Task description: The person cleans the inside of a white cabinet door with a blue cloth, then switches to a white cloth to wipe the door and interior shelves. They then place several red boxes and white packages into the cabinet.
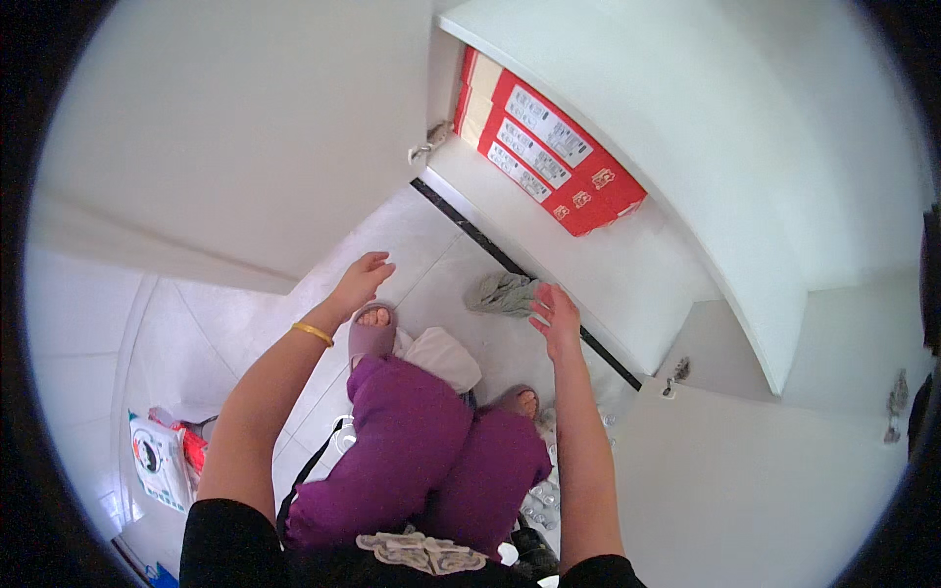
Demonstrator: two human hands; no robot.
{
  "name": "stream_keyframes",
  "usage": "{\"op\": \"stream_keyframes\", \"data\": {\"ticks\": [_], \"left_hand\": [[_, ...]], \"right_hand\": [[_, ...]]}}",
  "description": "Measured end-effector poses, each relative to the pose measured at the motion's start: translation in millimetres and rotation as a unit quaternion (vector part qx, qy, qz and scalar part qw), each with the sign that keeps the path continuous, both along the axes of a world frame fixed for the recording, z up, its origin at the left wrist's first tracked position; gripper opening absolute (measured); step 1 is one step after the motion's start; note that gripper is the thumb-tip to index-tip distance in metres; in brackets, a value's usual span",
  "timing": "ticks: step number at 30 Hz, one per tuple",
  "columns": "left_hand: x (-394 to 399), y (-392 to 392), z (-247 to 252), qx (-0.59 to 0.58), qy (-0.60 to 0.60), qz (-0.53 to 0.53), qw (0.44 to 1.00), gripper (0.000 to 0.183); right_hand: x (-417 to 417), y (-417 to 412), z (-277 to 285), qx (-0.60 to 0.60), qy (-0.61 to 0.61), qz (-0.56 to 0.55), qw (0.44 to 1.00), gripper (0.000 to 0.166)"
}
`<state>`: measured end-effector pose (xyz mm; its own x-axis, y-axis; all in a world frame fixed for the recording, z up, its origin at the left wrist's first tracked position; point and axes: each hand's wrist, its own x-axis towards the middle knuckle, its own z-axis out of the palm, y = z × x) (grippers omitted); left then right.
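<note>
My left hand [360, 283] is empty, its fingers loosely apart, above the tiled floor near my left slipper [373, 331]. On the right, my right hand [557, 317] is also empty with fingers spread. Its fingertips overlap the right end of a crumpled grey-green cloth [503, 294] in the picture; I cannot tell whether they touch. The cloth lies on the floor against the black strip [478, 234] along the cabinet's base. Inside the open white cabinet [625, 275], red cardboard boxes [540, 154] with white labels are stacked towards the left side.
Cabinet doors stand open at left [242, 132] and right [742, 470]. A white shelf [706, 110] overhangs the boxes. A white bag [445, 359] sits between my feet. Several cans [542, 503] stand by my right leg, and a printed package [158, 463] lies at far left.
</note>
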<state>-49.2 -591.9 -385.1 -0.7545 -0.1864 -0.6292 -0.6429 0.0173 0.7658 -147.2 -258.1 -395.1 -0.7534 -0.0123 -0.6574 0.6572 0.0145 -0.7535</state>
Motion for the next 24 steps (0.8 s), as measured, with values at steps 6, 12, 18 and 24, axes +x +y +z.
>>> {"op": "stream_keyframes", "data": {"ticks": [6, 12, 18, 24], "left_hand": [[116.8, -23.5, 77.3, 0.013, 0.102, 0.093, 0.99, 0.045], [245.0, -45.1, 117.3, 0.002, 0.147, 0.168, 0.975, 0.04], [391.2, -77.9, 120.2, -0.099, 0.143, 0.295, 0.94, 0.038], [526.2, -131.5, 101.6, -0.323, 0.081, 0.573, 0.748, 0.038]], "right_hand": [[39.1, -64.1, 138.6, 0.016, 0.162, 0.211, 0.964, 0.037], [115.4, -140.2, 227.4, 0.0, 0.258, 0.328, 0.909, 0.037], [210.1, -221.0, 241.2, -0.058, 0.213, 0.442, 0.869, 0.032], [268.2, -250.9, 228.7, -0.04, 0.206, 0.571, 0.794, 0.03]]}}
